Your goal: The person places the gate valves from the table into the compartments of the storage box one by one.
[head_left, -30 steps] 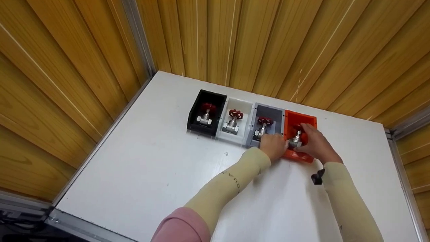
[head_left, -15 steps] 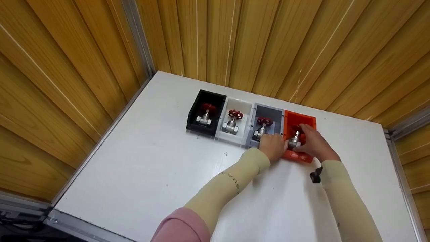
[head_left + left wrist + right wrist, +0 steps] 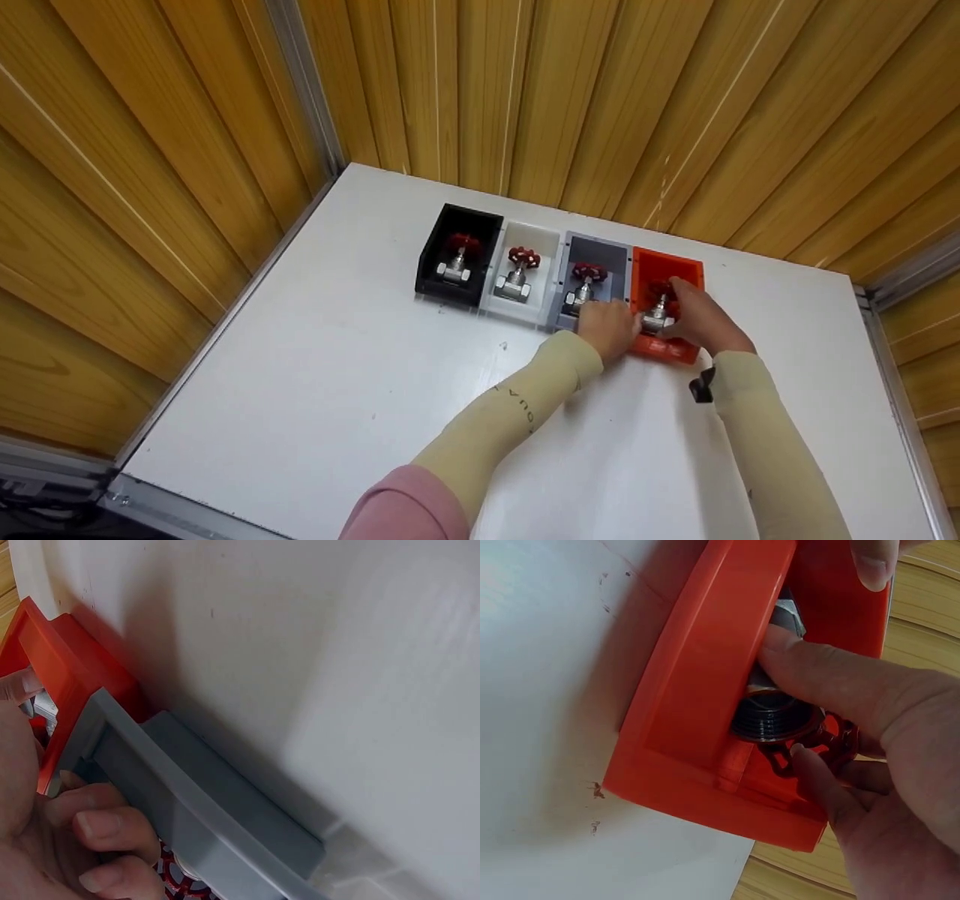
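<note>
An orange bin (image 3: 666, 349) holds a metal valve (image 3: 659, 310) with a red handwheel. My right hand (image 3: 705, 319) reaches into that bin and grips the valve. In the right wrist view its thumb presses the metal body, while the other fingers are at the red handwheel (image 3: 840, 739). My left hand (image 3: 609, 330) grips the adjoining side walls of the orange bin and the grey bin (image 3: 240, 802). Its curled fingers (image 3: 112, 829) lie on the grey side, the thumb over on the orange side. Another red-wheeled valve (image 3: 582, 291) stands in the grey bin, partly hidden by the left hand.
Left of the grey bin, a white bin (image 3: 547, 238) and a black bin (image 3: 447, 292) continue the row, each with a red-wheeled valve. They stand on a white table (image 3: 315, 360) near wood-patterned walls (image 3: 480, 97) at the back and left.
The view has shifted very slightly. Both hands keep their places at the bins, and the valve in the orange bin stays in the right hand.
</note>
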{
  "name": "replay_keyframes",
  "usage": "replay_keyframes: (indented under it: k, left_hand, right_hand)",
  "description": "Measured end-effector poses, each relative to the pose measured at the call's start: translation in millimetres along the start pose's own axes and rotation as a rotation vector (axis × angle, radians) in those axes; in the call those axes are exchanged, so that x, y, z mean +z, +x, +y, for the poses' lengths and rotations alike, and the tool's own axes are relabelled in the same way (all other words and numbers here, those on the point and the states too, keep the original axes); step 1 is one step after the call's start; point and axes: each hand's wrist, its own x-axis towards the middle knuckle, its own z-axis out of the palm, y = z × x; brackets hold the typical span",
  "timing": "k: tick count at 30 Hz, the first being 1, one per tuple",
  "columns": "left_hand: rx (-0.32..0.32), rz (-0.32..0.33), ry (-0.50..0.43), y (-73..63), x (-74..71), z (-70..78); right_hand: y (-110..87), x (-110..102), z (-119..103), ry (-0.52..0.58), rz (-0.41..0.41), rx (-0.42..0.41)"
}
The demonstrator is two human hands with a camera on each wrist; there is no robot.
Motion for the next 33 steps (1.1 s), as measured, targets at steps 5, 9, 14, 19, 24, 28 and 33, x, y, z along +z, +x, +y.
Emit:
replay_keyframes:
  k: [5,9,14,19,24,28,33]
  left_hand:
    - [-0.010,0.019,-0.010,0.5,1.6,-0.7]
    - [-0.033,0.059,-0.043,0.8,2.9,-1.1]
    - [-0.040,0.064,-0.044,0.6,2.8,-1.5]
    - [-0.013,0.034,-0.039,0.0,1.1,-0.5]
    - [0.000,0.009,-0.040,-0.1,0.0,0.1]
    - [-0.001,-0.004,-0.037,0.7,0.1,-0.9]
    - [-0.001,-0.005,-0.045,1.9,2.9,-1.6]
  right_hand:
    - [0.9,1.7,-0.1,-0.010,0.012,-0.011]
    - [1.1,2.6,-1.1,-0.020,0.019,-0.031]
    - [1.4,3.4,-1.5,-0.022,0.004,-0.016]
    - [3.7,7.5,-0.6,-0.050,0.009,-0.018]
    - [3.9,9.8,-0.6,-0.083,0.017,-0.017]
    - [4.6,10.3,-1.9,-0.111,0.025,-0.016]
    - [5.3,12.2,-3.2,-0.108,0.028,-0.017]
